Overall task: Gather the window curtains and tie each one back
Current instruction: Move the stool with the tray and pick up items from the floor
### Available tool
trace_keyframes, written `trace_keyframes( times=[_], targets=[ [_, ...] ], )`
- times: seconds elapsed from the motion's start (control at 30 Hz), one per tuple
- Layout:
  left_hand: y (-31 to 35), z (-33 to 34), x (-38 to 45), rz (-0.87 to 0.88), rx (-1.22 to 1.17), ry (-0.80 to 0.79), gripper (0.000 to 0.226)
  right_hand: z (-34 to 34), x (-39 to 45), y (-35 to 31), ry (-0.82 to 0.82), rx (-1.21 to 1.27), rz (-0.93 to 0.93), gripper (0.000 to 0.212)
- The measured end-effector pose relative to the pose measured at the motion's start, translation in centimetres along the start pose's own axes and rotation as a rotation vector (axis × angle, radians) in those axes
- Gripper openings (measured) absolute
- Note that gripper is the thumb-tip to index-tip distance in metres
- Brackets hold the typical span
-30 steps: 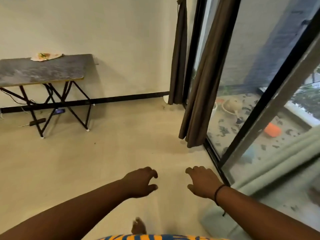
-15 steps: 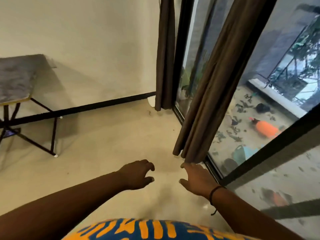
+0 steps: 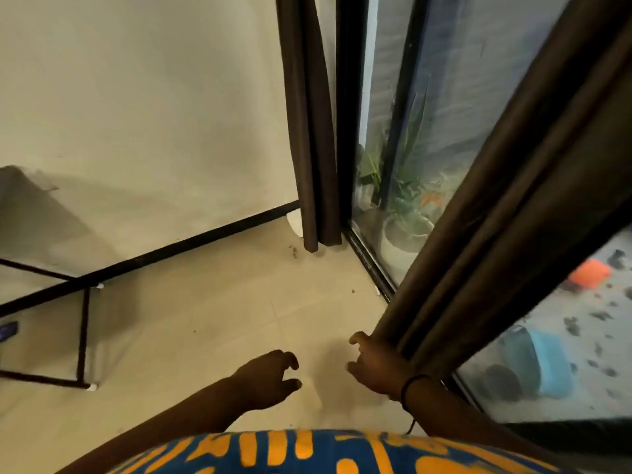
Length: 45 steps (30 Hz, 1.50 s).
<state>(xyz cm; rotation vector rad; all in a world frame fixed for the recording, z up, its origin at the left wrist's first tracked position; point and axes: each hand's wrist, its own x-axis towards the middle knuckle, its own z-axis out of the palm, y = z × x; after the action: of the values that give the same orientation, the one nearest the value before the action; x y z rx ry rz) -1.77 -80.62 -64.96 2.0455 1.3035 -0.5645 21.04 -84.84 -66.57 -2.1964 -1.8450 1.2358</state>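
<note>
Right hand (image 3: pixel 374 366) rests against the lower edge of the near curtain (image 3: pixel 506 213), fingers curved around the outermost fold; whether the fabric is fully gripped cannot be told, because the fingertips are hidden behind the cloth. A dark cord sits on that wrist. Left hand (image 3: pixel 270 378) is free of the fabric, fingers loosely curled, holding nothing, poised above the floor just left of the right hand.

Glass door (image 3: pixel 403 124): dark-framed panels run along the right side of the room, from the corner toward the viewer.

Near curtain: dark brown, bunched in long vertical folds, hanging diagonally across the glass from the upper right down to the right hand. No tie is visible on it.

Far curtain (image 3: pixel 313 124): same dark brown, gathered into a narrow column in the room corner, between the pale wall and the door frame, with its hem just above the floor.

Folding table (image 3: pixel 20 186): only a blurred corner and black legs show at the left edge.

Outside the glass: potted plants (image 3: pixel 407 186) near the corner, a blue container (image 3: pixel 543 364) lying on its side, and an orange object (image 3: pixel 590 273) farther out on the speckled ground.
</note>
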Motion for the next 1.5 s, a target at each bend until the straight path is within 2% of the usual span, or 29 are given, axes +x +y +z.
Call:
trace_keyframes(
  times=[0.17, 0.3, 0.33, 0.4, 0.47, 0.5, 0.6, 0.8, 1.0, 1.17, 1.27, 1.4, 1.5],
  targets=[
    [0.0, -6.2, 7.2, 0.003, -0.031, -0.008, 0.044, -5.2, 5.9, -1.3, 0.016, -0.112, -0.075, 0.047],
    [0.6, -9.3, 14.5, 0.077, 0.006, -0.121, 0.041, -8.7, 9.5, -0.4, 0.111, -0.252, -0.054, 0.049],
    [0.7, -10.2, 17.0, 0.115, 0.03, -0.153, 0.04, -9.4, 10.6, 0.2, 0.095, -0.283, -0.003, 0.053],
    [1.1, -12.2, 21.2, 0.184, 0.084, -0.204, 0.038, -10.4, 12.6, 1.7, 0.043, -0.35, 0.139, 0.075],
    [1.2, -14.6, 25.9, 0.248, 0.172, -0.261, 0.039, -11.5, 14.3, 3.2, 0.018, -0.287, 0.321, 0.095],
    [1.1, -16.0, 28.2, 0.279, 0.217, -0.281, 0.039, -12.2, 15.0, 3.6, 0.051, -0.251, 0.386, 0.094],
    [1.4, -20.0, 34.2, 0.35, 0.297, -0.308, 0.039, -13.9, 15.3, 5.1, 0.087, -0.13, 0.529, 0.063],
    [3.5, -24.1, 45.1, 0.346, 0.319, -0.279, 0.029, -11.6, 18.7, 8.4, 0.086, -0.058, 0.815, 0.035],
    [4.2, -17.5, 56.3, 0.301, 0.318, -0.311, 0.027, -4.8, 28.7, 12.7, 0.157, 0.032, 0.869, 0.023],
    [2.9, -7.3, 62.9, 0.271, 0.277, -0.402, 0.028, 4.2, 37.0, 18.5, 0.006, 0.154, 0.866, 0.03],
    [1.8, -1.5, 66.3, 0.23, 0.187, -0.398, 0.026, 8.4, 41.0, 22.5, -0.043, 0.262, 0.92, 0.03],
    [0.5, 4.7, 71.2, 0.127, 0.052, -0.351, 0.029, 12.3, 45.9, 28.0, 0.057, 0.337, 0.944, 0.032],
    [-0.7, 7.7, 75.3, 0.153, 0.082, -0.289, 0.028, 15.2, 49.5, 31.7, 0.159, 0.343, 0.92, 0.034]
  ],
)
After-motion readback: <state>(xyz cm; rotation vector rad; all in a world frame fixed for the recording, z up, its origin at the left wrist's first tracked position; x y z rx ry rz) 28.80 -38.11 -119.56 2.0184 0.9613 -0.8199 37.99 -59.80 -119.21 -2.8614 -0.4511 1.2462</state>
